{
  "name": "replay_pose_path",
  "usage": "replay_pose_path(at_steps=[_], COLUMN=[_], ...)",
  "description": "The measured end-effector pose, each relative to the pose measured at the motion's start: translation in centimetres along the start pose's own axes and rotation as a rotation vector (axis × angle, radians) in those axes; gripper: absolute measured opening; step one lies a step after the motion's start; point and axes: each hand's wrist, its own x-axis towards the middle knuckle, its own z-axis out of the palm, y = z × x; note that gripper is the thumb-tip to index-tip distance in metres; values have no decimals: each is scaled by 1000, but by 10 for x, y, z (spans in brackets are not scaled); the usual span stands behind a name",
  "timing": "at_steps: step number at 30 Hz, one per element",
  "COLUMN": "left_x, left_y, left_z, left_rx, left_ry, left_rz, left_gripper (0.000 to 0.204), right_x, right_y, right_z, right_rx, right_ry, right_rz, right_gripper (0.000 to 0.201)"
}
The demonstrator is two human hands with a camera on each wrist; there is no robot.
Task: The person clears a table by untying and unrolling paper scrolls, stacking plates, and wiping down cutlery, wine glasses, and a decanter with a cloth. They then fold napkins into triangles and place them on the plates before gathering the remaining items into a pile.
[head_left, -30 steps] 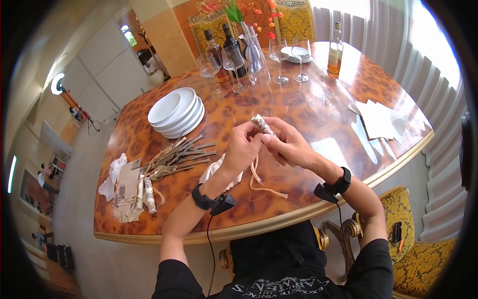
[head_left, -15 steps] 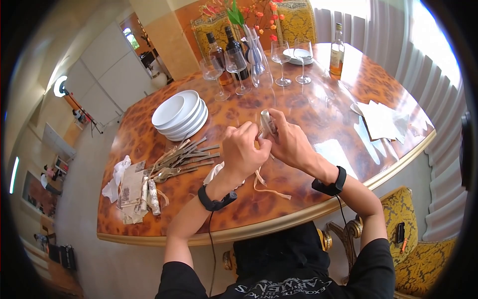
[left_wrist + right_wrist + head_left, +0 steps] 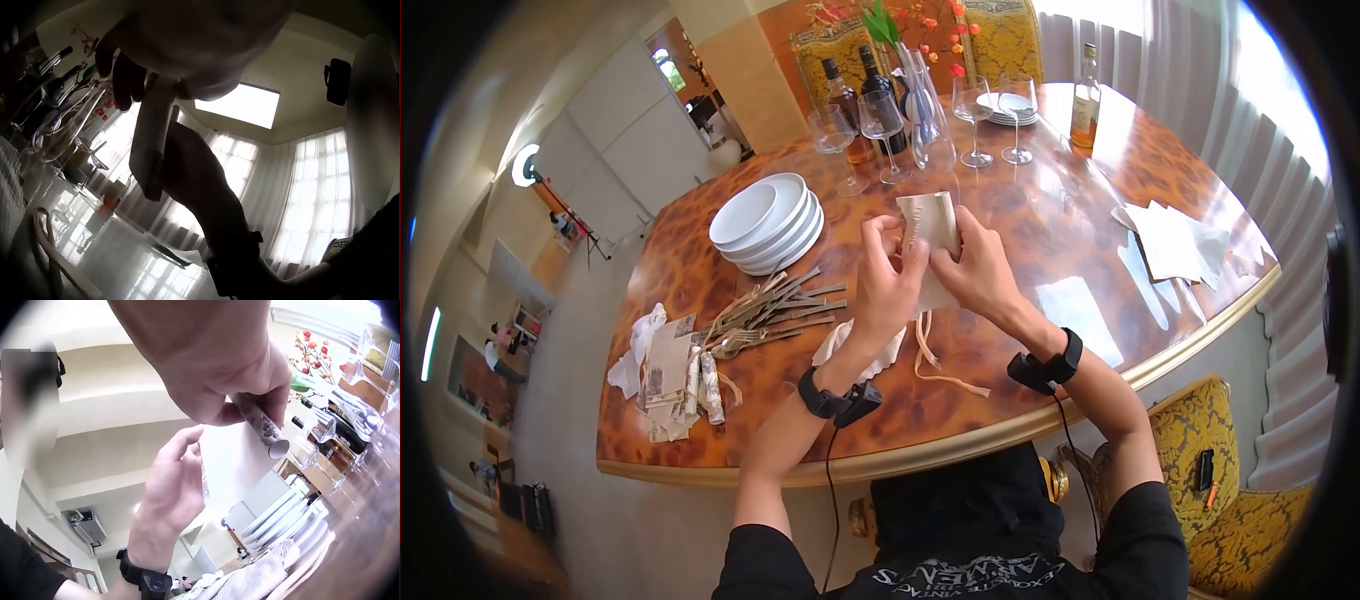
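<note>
Over the table, both hands hold a partly unrolled paper scroll (image 3: pixel 932 222), its pale sheet spread between them. The left hand (image 3: pixel 887 280) pinches one side of the sheet between thumb and fingers. On the other side, the right hand (image 3: pixel 980 268) grips the part still rolled. From the right wrist, that rolled tube (image 3: pixel 265 428) shows a brown printed pattern outside, and the left hand (image 3: pixel 174 481) is at the sheet's far edge. Below the hands lie tan cords (image 3: pixel 945 378) and a crumpled white cloth (image 3: pixel 890 352).
Left of the hands are stacked white plates (image 3: pixel 762 215), dull flat strips (image 3: pixel 785 303), a fork (image 3: pixel 745 345), printed papers (image 3: pixel 668 362) and small rolled scrolls (image 3: pixel 710 392). Wine glasses (image 3: pixel 882 118), bottles and a glass vase stand behind. White sheets (image 3: pixel 1165 240) lie at the right.
The scroll was a tight roll between the fingers; its sheet now stands opened out between both hands. The left hand has turned from a closed-over pose to pinch the sheet's side.
</note>
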Motion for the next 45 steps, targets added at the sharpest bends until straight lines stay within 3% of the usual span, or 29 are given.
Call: replay_pose_path(at_steps=[2, 3, 4, 6, 8, 14, 16, 18, 19, 20, 22, 24, 28, 32, 34, 35, 37, 38, 40, 43, 44, 45], left_x=[4, 5, -2, 3, -1, -19, -22, -27, -28, -28, -22, -25, -36, -48, -52, -56, -60, -62, -67, -60, -48, -35], left_y=[-20, -24, -1, -15, -8, 14, 15, 25, 29, 31, -6, -34, -48, -47, -57, -63, -74, -80, -95, -97, -95, -80], left_z=[7, 3, -2, -13, -17, -41, -55, -79, -96, -115, -165, -249, -379, -442, -463, -464, -456, -450, -444, -423, -411, -392], left_rx=[80, 160, 266, 512, 536, 614, 627, 612, 626, 638, 444, 482, 397, 385, 724, 722, 1425, 1418, 1528, 1266, 1253, 1383], left_ry=[151, 166, 168, 103, 170, 108, 166, 162, 164, 168, 345, 356, 413, 540, 479, 474, 237, 226, -278, -229, -254, -299], left_rz=[326, 343, 100, 164, 301, 351, 418, 264, 172, 79, 228, 27, -337, -472, -416, -425, -434, -429, -739, -711, -696, -578], left_gripper=[40, 43, 28, 18, 21, 8, 8, 9, 9, 10, 14, 13, 23, 22, 25, 25, 32, 32, 48, 58, 58, 57], right_x=[-1, -2, -1, -1, 2, 19, 27, 33, 32, 32, 30, 27, 26, 21, 19, 18, 16, 16, 15, 15, 13, 10], right_y=[-5, -7, -5, 2, 7, 39, 71, 83, 63, 62, 72, 77, 74, 68, 67, 66, 64, 63, 62, 58, 57, 59], right_z=[1, -3, -4, -3, -9, -5, -5, -7, -14, -16, -25, -31, -33, -32, -33, -33, -34, -34, -34, -37, -38, -38], right_rx=[-10, -9, -5, 17, 3, -4, 32, 29, 172, 184, 231, 245, 278, 284, 250, 247, 253, 246, 257, 199, 187, 174], right_ry=[2, 16, 27, 28, 3, 7, 56, -56, -123, -133, -218, -273, -337, -373, -432, -434, -438, -429, -449, -522, -603, -592], right_rz=[-23, -3, 16, -13, 128, 160, 57, 201, 400, 398, 474, 467, 485, 455, 446, 455, 442, 450, 459, 442, 401, 417], right_gripper=[24, 23, 21, 19, 20, 20, 17, 16, 16, 16, 16, 16, 16, 19, 19, 19, 18, 18, 16, 19, 21, 21])
